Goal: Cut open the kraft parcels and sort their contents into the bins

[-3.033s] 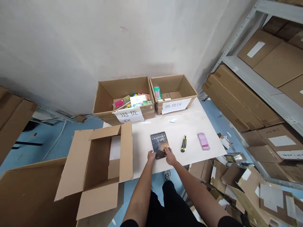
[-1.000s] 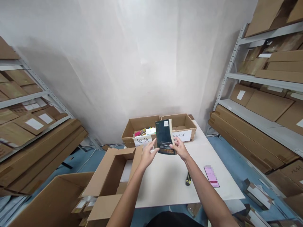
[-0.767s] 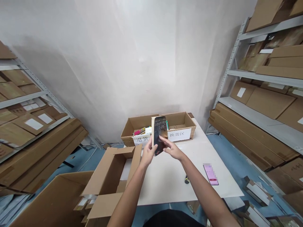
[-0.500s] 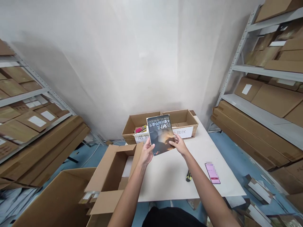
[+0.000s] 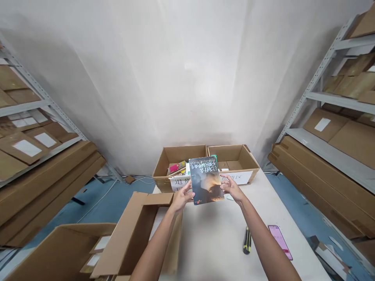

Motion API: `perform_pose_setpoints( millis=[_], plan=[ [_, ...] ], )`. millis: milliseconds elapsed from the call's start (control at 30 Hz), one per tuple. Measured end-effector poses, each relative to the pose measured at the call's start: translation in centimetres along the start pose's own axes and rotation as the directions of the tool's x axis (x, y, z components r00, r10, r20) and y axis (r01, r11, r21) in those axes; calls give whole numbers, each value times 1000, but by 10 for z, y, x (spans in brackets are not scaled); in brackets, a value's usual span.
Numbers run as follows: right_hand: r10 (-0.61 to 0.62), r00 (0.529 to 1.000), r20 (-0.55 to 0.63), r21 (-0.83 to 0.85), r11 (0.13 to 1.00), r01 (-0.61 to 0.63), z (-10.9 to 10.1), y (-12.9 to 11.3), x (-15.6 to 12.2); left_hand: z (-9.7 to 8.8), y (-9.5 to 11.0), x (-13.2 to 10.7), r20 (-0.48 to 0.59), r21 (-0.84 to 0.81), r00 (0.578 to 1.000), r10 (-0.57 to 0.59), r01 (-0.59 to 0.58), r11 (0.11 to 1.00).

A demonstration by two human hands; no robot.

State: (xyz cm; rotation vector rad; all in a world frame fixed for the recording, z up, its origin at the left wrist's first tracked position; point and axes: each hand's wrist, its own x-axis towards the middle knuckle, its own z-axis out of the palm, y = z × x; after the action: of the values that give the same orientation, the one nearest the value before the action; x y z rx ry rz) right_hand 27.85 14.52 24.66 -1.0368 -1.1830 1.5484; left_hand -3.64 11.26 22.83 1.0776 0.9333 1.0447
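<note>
A dark-covered book (image 5: 206,181) with an orange glow on its front is held above the table, its title upside down to me. My left hand (image 5: 183,197) grips its lower left edge, thumb on the cover. On the right edge, my right hand (image 5: 231,189) is closed with thumb and fingers. Just behind the book stand two open cardboard boxes with white paper labels: the left box (image 5: 159,184) has a pink item (image 5: 177,168) and other things inside, while the right box (image 5: 251,164) is partly hidden by the book and hand.
An open carton (image 5: 117,230) stands left of the table, beside a larger box (image 5: 55,249). A utility knife (image 5: 247,240) and a phone with a pink screen (image 5: 280,241) lie on the white table (image 5: 211,249). Shelves with cartons (image 5: 331,97) flank both sides.
The view has tilted and shifted, so the boxes and table appear lower. The book stays in both hands and is now held a little more level, nearer the two labelled boxes.
</note>
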Motion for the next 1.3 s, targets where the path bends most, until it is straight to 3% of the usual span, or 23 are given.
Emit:
perform_pose_setpoints(
  millis=[133, 233, 333, 433, 500, 567, 667, 767, 867, 1100, 1200, 1300],
  plan=[
    [32, 999, -15, -44, 998, -33, 23, -5, 53, -44, 9, 35, 132, -67, 991, -15, 24, 997],
    [44, 999, 3, -42, 998, -44, 36, -10, 98, -81, 19, 69, 134, -43, 991, -15, 21, 999],
    [12, 1000, -24, -33, 999, -13, 47, -19, 146, -106, 27, 110, 64, -27, 998, 10, -9, 1000],
    [9, 986, -169, -43, 999, -16, 57, -30, 186, -116, 38, 147, -84, 38, 992, 96, -93, 995],
    [-2, 959, -284, -80, 997, -21, 61, -33, 199, -119, 46, 161, -227, 145, 961, 156, -125, 981],
    [-29, 950, -311, -124, 992, -10, 62, -30, 198, -122, 51, 158, -321, 262, 922, 216, -133, 956],
    [-51, 972, -228, -160, 987, 14, 57, -17, 175, -130, 50, 125, -296, 439, 901, 318, -168, 883],
    [-68, 982, -176, -201, 979, 32, 50, -2, 140, -138, 42, 70, -223, 594, 909, 353, -160, 788],
    [-150, 982, -112, -275, 955, 114, 49, 7, 102, -138, 30, 9, -239, 678, 915, 326, -83, 730],
    [-252, 961, 111, -428, 861, 275, 73, 20, 9, -107, -9, -119, -288, 701, 940, 185, 75, 709],
    [-209, 958, 198, -460, 843, 278, 90, 32, -26, -91, -18, -159, -298, 699, 943, 146, 111, 707],
    [-146, 959, 243, -479, 842, 250, 110, 51, -56, -87, -21, -187, -270, 719, 952, 143, 101, 688]
  ],
)
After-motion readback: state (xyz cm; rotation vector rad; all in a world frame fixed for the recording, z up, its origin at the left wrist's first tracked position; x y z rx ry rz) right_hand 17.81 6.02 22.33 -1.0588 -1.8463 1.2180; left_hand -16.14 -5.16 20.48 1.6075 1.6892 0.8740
